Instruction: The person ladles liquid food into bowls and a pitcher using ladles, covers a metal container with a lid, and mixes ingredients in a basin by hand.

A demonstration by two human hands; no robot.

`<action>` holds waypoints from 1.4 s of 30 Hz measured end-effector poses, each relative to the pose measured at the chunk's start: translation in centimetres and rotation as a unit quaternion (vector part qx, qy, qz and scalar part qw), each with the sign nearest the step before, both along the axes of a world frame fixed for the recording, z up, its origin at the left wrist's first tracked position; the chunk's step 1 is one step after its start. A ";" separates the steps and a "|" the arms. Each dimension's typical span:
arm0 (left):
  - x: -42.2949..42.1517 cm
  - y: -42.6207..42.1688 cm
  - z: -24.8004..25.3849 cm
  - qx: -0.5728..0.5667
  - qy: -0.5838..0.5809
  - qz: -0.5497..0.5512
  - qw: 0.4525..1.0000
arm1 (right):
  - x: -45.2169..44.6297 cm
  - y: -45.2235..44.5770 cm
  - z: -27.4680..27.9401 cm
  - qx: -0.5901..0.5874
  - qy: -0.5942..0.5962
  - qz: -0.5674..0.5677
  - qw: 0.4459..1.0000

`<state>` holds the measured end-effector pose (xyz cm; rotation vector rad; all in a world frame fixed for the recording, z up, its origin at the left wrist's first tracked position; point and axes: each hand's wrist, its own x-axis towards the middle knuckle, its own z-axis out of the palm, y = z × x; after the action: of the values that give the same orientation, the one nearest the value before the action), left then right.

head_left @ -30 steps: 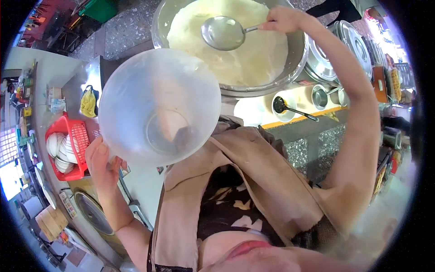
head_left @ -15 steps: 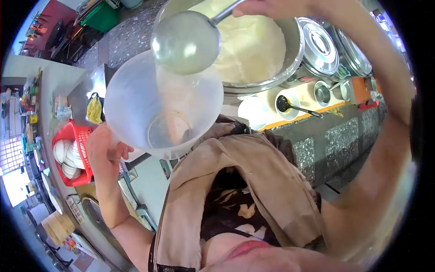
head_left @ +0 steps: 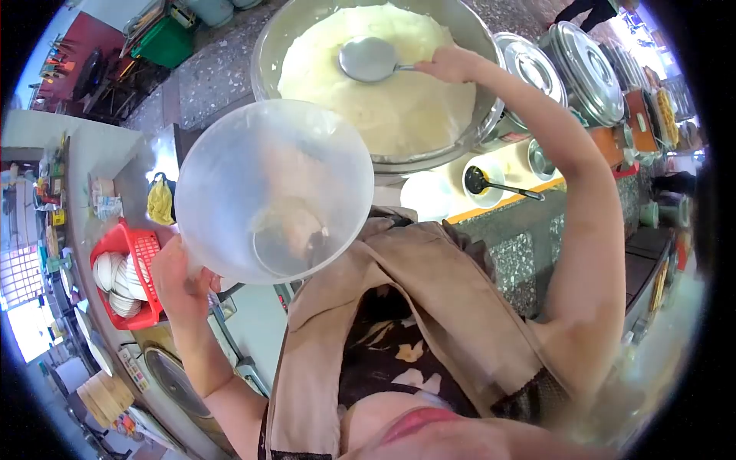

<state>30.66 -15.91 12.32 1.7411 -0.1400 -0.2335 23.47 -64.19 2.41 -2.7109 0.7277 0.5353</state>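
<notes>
My right hand (head_left: 455,65) grips the handle of a shallow, round metal ladle (head_left: 368,60). The ladle's bowl rests at the surface of a smooth, pale cream mass (head_left: 406,115) that fills much of a large metal pot (head_left: 488,103). On the near left, my left hand (head_left: 182,276) holds a translucent plastic bucket (head_left: 222,176) by its side, tilted with its mouth beside the pot's near edge. My forearm shows blurred through the bucket wall. What the bucket contains, if anything, I cannot make out.
White bowls (head_left: 425,196) stand beside the pot, one holding a black ladle (head_left: 479,181). Lidded metal pots (head_left: 586,73) line up to the right. At left sits a red basket (head_left: 146,257) of stacked bowls (head_left: 119,280). A person's legs (head_left: 589,11) show far back.
The ladle has moved from above the bucket out over the pot and down to the pale mass, with my right hand reaching forward. The bucket stays nearly in place.
</notes>
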 end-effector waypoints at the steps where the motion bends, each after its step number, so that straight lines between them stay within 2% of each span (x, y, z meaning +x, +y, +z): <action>1: -0.6 -0.5 1.1 -0.016 0.053 -0.013 0.998 | 0.3 -0.2 -0.7 0.002 -0.001 0.002 1.000; 2: -1.0 -1.2 1.9 -0.031 0.105 -0.025 0.994 | 0.4 -0.4 -1.3 0.001 -0.002 -0.002 1.000; 3: -0.9 -1.0 2.0 -0.028 0.105 -0.023 0.994 | 0.5 -0.7 -1.8 0.000 -0.003 -0.007 1.000; 5: -0.3 0.0 1.9 -0.082 0.123 -0.109 0.983 | 0.7 -0.8 -2.1 0.003 -0.004 -0.011 1.000; 6: 0.0 0.8 1.3 -0.080 0.124 -0.108 0.983 | 0.6 -0.2 -1.2 0.004 0.006 -0.013 1.000; 8: 0.6 1.5 0.2 0.020 -0.003 -0.068 0.997 | 0.4 0.3 -0.2 0.008 0.018 -0.016 1.000; 11: 0.0 0.0 1.8 -0.029 0.071 -0.109 0.991 | 0.3 0.2 -0.3 0.029 0.036 -0.014 0.999; 15: -0.2 -0.3 2.1 -0.034 0.078 -0.066 0.994 | 0.5 -0.3 -0.9 0.020 0.029 -0.013 0.999; 17: -0.2 -0.5 2.3 -0.026 0.056 -0.103 0.993 | 0.5 -0.3 -1.0 0.011 0.024 -0.013 1.000; 22: -0.3 -1.1 2.8 -0.021 0.061 -0.108 0.992 | 0.8 -1.5 -2.9 -0.012 0.008 0.016 1.000; 33: -0.3 -1.1 3.0 -0.005 0.060 -0.132 0.989 | 0.9 -0.8 -2.2 -0.005 0.026 -0.009 1.000; 36: -0.2 0.3 1.9 -0.067 0.078 -0.106 0.989 | 1.0 -0.8 -2.1 -0.003 0.033 -0.006 0.999; 38: 0.3 2.0 0.3 0.033 -0.093 -0.136 0.986 | 0.9 -0.5 -1.8 -0.002 0.033 -0.002 0.999; 39: 0.7 2.5 -0.2 0.032 -0.093 -0.136 0.986 | 0.8 -0.4 -1.3 -0.005 0.029 -0.007 1.000; 41: 1.3 3.1 -0.7 0.198 -0.277 -0.216 0.915 | 0.7 0.1 0.3 -0.012 0.023 -0.009 1.000; 42: 1.1 2.9 -0.6 0.197 -0.279 -0.213 0.915 | 0.6 0.6 1.5 -0.028 0.017 -0.002 0.999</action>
<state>31.80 -13.05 11.72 2.1281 -0.9540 -0.0736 24.03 -63.59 3.93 -2.7573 0.7681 0.5703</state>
